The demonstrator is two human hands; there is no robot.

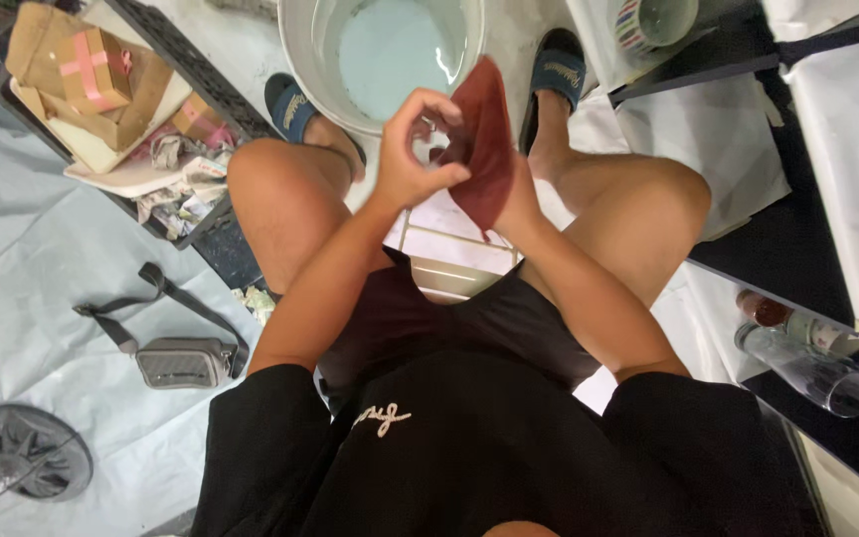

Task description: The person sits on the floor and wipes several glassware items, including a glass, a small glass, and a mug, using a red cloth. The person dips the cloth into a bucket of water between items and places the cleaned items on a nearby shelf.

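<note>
I sit with knees apart above a white bucket [300, 50] holding pale blue liquid. A dark red piece of cloth-like material [484, 139] hangs upright between my hands. My right hand [517, 194] is mostly hidden behind it and holds it from the back. My left hand [418, 149] pinches the material's left edge between thumb and fingers. Both feet wear dark blue slippers [290, 104] on either side of the bucket.
A black crate [211, 234] at left holds cardboard boxes [91, 70] and crumpled paper. A grey pouch with a strap [183, 360] and a small fan [27, 452] lie on pale sheeting. Dark shelves at right carry a striped cup [653, 22] and bottles [812, 368].
</note>
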